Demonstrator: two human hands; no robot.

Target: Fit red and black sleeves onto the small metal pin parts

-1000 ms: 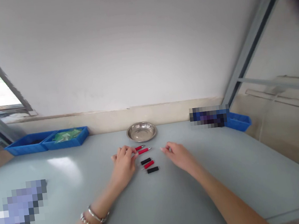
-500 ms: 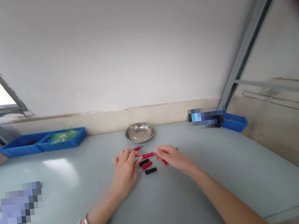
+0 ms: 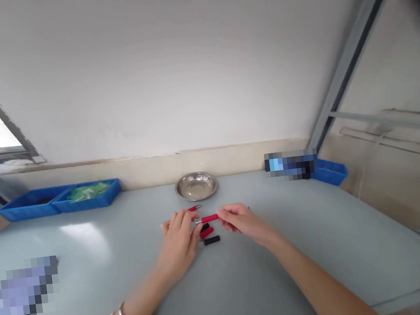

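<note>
A red pen [image 3: 209,218] with silver ends is held level between my two hands, above the table. My left hand [image 3: 178,237] is closed, thumb and fingers pinching its silver left end. My right hand [image 3: 243,219] grips the right part, which its fingers largely hide. Just behind my left fingers lies another red pen [image 3: 193,209], partly covered. Below the held pen are a short red barrel [image 3: 207,232] and a black barrel [image 3: 212,240]. Another black piece [image 3: 205,227] is half hidden by my left thumb.
A shallow steel bowl [image 3: 196,186] stands near the wall, beyond my hands. Two blue trays [image 3: 86,204] are at the back left, one with green plastic bags [image 3: 90,191]. Another blue tray [image 3: 331,173] sits back right, beside a blurred-out object. A pixelated item [image 3: 25,300] lies front left.
The held pen has shifted slightly right within the fingers, so more of its silver left end shows and its right end is covered. My left thumb now hides more of the black piece.
</note>
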